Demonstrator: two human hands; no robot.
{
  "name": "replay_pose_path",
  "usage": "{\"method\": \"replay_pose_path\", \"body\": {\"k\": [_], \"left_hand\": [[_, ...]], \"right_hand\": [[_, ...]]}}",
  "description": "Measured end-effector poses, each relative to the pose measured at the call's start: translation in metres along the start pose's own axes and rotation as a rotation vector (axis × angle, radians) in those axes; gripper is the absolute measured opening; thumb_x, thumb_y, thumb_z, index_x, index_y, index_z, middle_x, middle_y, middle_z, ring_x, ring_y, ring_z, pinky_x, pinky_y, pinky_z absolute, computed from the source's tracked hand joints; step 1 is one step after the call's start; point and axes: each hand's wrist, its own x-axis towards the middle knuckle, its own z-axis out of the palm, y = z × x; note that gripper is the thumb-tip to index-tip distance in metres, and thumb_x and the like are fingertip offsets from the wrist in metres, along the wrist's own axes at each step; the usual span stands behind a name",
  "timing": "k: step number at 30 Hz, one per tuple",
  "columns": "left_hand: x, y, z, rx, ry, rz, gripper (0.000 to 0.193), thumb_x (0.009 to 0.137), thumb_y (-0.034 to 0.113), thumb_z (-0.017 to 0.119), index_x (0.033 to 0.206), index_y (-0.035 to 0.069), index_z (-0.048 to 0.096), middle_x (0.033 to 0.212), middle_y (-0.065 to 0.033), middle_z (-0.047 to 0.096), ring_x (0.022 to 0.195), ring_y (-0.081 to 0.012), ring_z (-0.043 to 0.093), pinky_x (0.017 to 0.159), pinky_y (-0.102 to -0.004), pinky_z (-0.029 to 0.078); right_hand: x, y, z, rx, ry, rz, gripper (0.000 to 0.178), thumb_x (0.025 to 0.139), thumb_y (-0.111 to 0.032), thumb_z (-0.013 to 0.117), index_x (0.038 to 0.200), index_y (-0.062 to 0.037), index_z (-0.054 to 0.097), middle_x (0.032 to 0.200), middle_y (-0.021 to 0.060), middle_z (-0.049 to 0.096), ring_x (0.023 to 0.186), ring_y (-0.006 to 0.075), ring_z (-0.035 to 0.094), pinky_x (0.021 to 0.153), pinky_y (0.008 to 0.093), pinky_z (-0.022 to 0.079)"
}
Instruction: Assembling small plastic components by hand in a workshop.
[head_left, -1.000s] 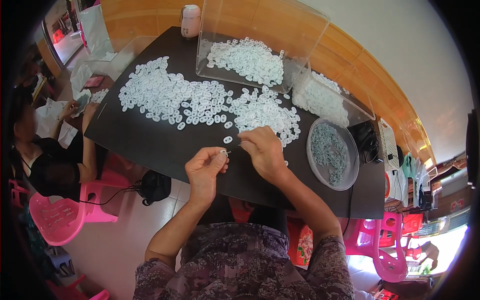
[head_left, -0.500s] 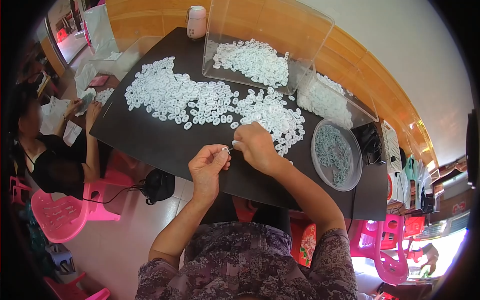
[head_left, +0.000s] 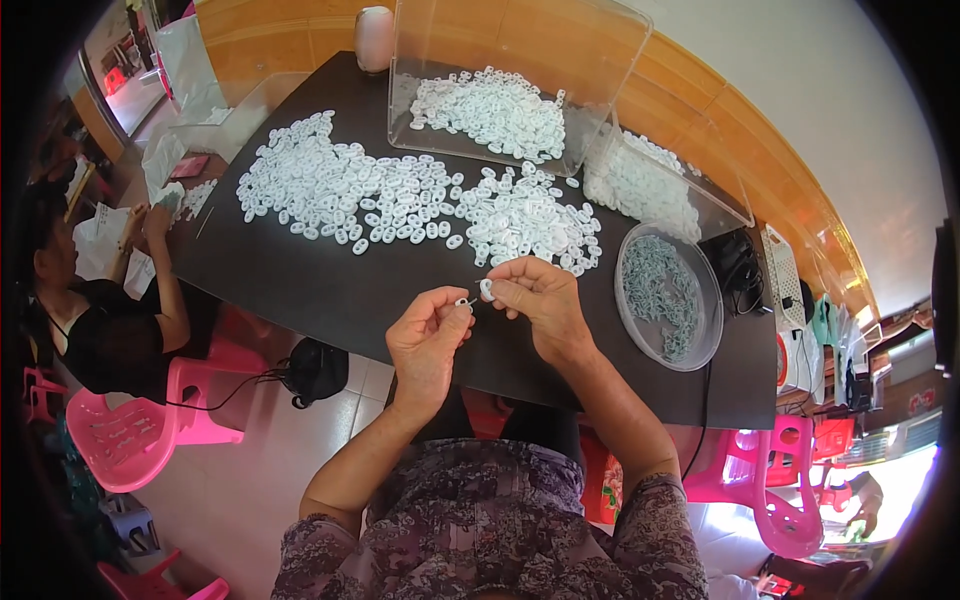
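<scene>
Over the near part of the dark table my left hand [head_left: 428, 340] pinches a small white oval piece [head_left: 463, 302] between thumb and fingers. A thin dark bit sticks out of it toward the right; its kind is too small to tell. Just across, my right hand [head_left: 548, 308] grips another white oval piece [head_left: 487, 289] with a hole in it, close to the left hand's piece. Whether the two pieces touch, I cannot tell. Beyond the right hand lies a heap of white two-holed oval pieces [head_left: 520, 215]; a bigger heap [head_left: 335, 185] spreads to the left.
A round clear tub [head_left: 621, 305] of small grey-green parts stands right. Two clear plastic bins [head_left: 400, 140] with white pieces sit behind the heaps, near a pink flask [head_left: 374, 40]. Black cables [head_left: 738, 275] lie at the right edge. Another person [head_left: 120, 320] works at far left.
My right hand has come back from the heap's edge toward me, and its white piece now shows close to the left hand's. The view has shifted slightly.
</scene>
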Motion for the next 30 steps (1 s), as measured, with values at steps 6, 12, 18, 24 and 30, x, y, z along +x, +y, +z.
{"method": "replay_pose_path", "body": {"k": [6, 12, 18, 24, 30], "left_hand": [[0.000, -0.003, 0.004, 0.028, 0.027, 0.029, 0.016, 0.087, 0.004, 0.062, 0.101, -0.003, 0.062, 0.079, -0.0036, 0.062, 0.067, -0.0068, 0.056, 0.060, -0.0193, 0.046], [-0.002, -0.004, 0.004, 0.063, 0.022, 0.009, 0.015, 0.087, -0.003, 0.059, 0.102, -0.003, 0.060, 0.080, -0.0004, 0.059, 0.069, -0.0039, 0.052, 0.061, -0.0173, 0.042], [-0.003, -0.008, 0.006, 0.087, 0.051, 0.046, 0.013, 0.086, -0.004, 0.059, 0.099, -0.003, 0.061, 0.079, 0.0018, 0.057, 0.067, -0.0014, 0.050, 0.057, -0.0149, 0.039], [-0.002, -0.008, 0.005, 0.088, 0.051, 0.063, 0.013, 0.086, -0.004, 0.059, 0.099, -0.003, 0.061, 0.079, 0.0017, 0.057, 0.067, -0.0015, 0.050, 0.057, -0.0149, 0.040], [-0.003, -0.009, 0.002, 0.108, 0.047, 0.060, 0.014, 0.087, 0.001, 0.060, 0.100, -0.003, 0.061, 0.081, -0.0021, 0.061, 0.069, -0.0054, 0.055, 0.063, -0.0188, 0.046]], "right_hand": [[-0.004, 0.006, 0.000, -0.002, -0.030, -0.035, 0.014, 0.083, -0.006, 0.066, 0.095, -0.0002, 0.064, 0.080, 0.0028, 0.066, 0.069, 0.0053, 0.057, 0.059, 0.0183, 0.041], [-0.007, -0.001, 0.007, -0.040, 0.002, -0.078, 0.010, 0.083, 0.001, 0.063, 0.093, 0.0031, 0.063, 0.076, 0.0005, 0.063, 0.068, 0.0036, 0.054, 0.060, 0.0183, 0.043], [-0.007, 0.009, 0.010, -0.089, 0.068, -0.172, 0.008, 0.083, 0.001, 0.064, 0.091, 0.0021, 0.064, 0.077, 0.0002, 0.063, 0.070, 0.0038, 0.055, 0.063, 0.0184, 0.045], [-0.009, 0.009, 0.009, -0.132, 0.057, -0.191, 0.011, 0.082, 0.003, 0.065, 0.093, 0.0021, 0.066, 0.080, 0.0013, 0.064, 0.074, 0.0059, 0.058, 0.068, 0.0193, 0.047], [-0.011, 0.007, 0.009, -0.065, 0.065, -0.147, 0.012, 0.081, 0.002, 0.066, 0.093, 0.0015, 0.066, 0.078, 0.0008, 0.064, 0.070, 0.0049, 0.056, 0.064, 0.0187, 0.045]]}}
